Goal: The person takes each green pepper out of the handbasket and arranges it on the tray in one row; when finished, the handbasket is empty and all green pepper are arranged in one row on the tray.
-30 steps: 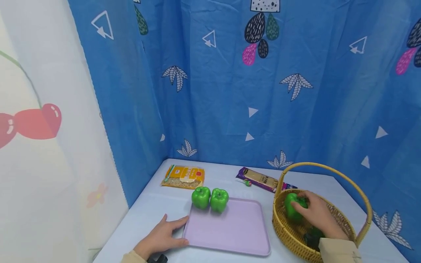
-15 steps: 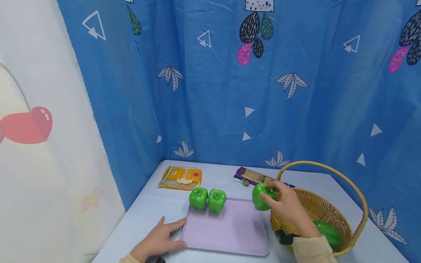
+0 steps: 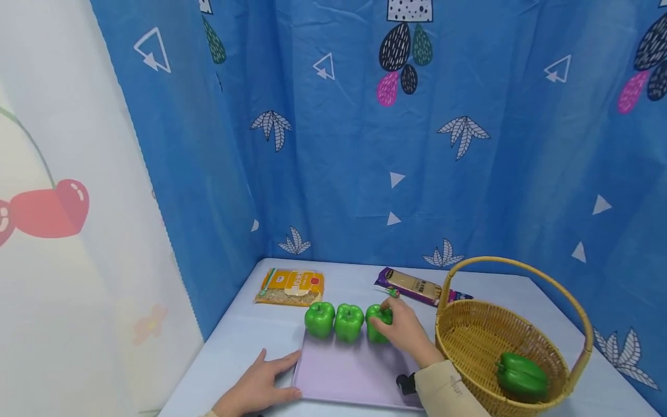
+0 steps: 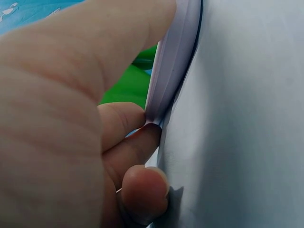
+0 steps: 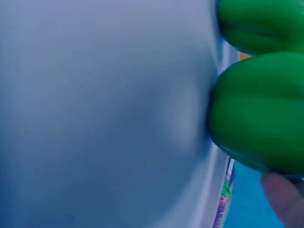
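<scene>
In the head view my right hand [image 3: 409,335] holds a green bell pepper [image 3: 376,333] by its top, at the far side of the lilac tray [image 3: 349,370]. Two more bell peppers [image 3: 319,319] stand to its left, lined up in a row. The right wrist view shows the held pepper [image 5: 261,114] close up, low against the tray, with a fingertip [image 5: 280,192] on its side. My left hand [image 3: 262,382] rests at the tray's left edge, thumb and fingers spread. In the left wrist view its fingers touch the tray's rim [image 4: 175,57].
At the right stands a wicker basket [image 3: 490,310] with a tall handle, holding one green bell pepper [image 3: 523,375]. A yellow food packet [image 3: 290,287] lies at the back left. Behind the tray lies a purple noodle packet [image 3: 414,285]. A blue curtain [image 3: 344,174] hangs behind the table.
My right hand has lifted a bell pepper out of the basket and carried it left to the tray, beside the other two. The left hand has stayed at the tray's edge.
</scene>
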Motion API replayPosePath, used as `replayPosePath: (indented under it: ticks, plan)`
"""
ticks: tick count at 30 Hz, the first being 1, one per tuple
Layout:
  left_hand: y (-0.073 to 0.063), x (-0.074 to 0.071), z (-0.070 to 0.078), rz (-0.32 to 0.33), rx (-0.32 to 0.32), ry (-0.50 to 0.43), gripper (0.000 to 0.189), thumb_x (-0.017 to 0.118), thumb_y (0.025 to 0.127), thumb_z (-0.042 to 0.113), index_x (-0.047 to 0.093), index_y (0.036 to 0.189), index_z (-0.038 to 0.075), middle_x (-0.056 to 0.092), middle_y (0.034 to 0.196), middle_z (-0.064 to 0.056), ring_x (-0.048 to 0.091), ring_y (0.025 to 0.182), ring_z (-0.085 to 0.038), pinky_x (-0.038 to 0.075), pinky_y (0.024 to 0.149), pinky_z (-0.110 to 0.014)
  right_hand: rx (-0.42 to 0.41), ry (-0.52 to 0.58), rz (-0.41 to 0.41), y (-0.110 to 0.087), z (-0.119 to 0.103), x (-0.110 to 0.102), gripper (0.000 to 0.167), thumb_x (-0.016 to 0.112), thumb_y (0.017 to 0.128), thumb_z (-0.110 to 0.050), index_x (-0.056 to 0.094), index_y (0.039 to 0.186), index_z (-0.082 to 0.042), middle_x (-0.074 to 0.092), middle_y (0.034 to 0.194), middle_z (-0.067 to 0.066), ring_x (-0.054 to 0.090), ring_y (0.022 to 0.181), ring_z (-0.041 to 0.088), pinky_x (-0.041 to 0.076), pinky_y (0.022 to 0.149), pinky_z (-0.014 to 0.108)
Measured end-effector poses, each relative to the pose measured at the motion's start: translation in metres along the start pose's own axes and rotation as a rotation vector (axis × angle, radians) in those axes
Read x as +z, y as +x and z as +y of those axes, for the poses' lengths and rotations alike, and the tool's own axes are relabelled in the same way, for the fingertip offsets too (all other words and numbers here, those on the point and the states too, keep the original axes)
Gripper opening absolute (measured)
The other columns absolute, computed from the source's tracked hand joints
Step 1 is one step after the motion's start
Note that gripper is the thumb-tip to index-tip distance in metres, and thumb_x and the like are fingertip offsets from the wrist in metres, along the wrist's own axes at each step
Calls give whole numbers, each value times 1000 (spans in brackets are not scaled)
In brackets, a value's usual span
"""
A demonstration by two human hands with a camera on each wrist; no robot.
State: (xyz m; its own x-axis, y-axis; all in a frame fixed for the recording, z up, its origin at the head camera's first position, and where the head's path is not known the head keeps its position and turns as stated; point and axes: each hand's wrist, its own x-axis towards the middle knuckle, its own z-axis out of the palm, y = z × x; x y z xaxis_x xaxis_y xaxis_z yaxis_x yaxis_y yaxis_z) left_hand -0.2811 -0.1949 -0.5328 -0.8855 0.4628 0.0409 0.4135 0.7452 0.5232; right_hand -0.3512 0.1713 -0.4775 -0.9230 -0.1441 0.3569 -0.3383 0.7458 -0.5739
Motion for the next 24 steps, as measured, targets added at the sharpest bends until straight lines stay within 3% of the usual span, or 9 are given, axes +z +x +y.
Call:
replayPosePath:
  ticks: [6, 11, 14, 17, 19, 21, 24]
  plan:
    - [1, 1, 0, 8, 1, 2, 90, 66, 86, 73, 51, 153, 15, 58, 151, -1, 56, 138, -32, 10, 115, -82, -8, -5, 24, 0, -1, 5, 38, 81, 89, -44, 65, 109, -15, 67, 111, 4, 64, 98, 19, 58, 83, 42]
    - [0, 2, -3, 10, 4, 0, 91, 66, 86, 74, 50, 153, 15, 58, 150, -2, 56, 138, -31, 11, 115, -82, 5, -1, 11, -3, -4, 5, 46, 78, 90, -48, 65, 120, -15, 66, 125, 7, 65, 114, 28, 57, 96, 51]
    - [0, 3, -4, 8, 2, -5, 91, 66, 85, 73, 51, 153, 15, 58, 150, -1, 56, 138, -31, 10, 115, -82, 24, -12, 8, -8, -7, -3, 53, 75, 92, -49, 62, 132, -16, 63, 138, 10, 61, 127, 36, 51, 106, 58]
    - [0, 4, -4, 6, -1, -7, 90, 66, 85, 74, 51, 153, 16, 58, 150, -1, 55, 139, -31, 10, 115, -82, 31, -34, 27, -14, -11, -24, 53, 72, 95, -46, 61, 137, -15, 61, 142, 12, 57, 133, 39, 47, 109, 62]
    - [0, 4, -4, 4, -2, -1, 91, 66, 85, 74, 51, 153, 16, 58, 150, -1, 55, 139, -31, 11, 115, -81, 24, -48, 66, -18, -13, -45, 43, 70, 97, -41, 65, 130, -14, 67, 132, 10, 63, 123, 36, 53, 102, 58]
    - [0, 4, -5, 3, -4, -1, 91, 66, 85, 74, 51, 153, 16, 58, 151, -1, 56, 138, -31, 10, 115, -81, 11, -72, 112, -21, -12, -71, 30, 69, 99, -36, 69, 119, -13, 72, 114, 8, 69, 104, 30, 60, 87, 50]
    - [1, 2, -4, 0, -15, -6, 91, 67, 84, 74, 51, 153, 16, 57, 151, -1, 55, 138, -33, 9, 116, -81, 4, -117, 184, -26, 1, -109, 21, 65, 102, -32, 70, 105, -13, 71, 89, 1, 63, 77, 17, 56, 65, 34]
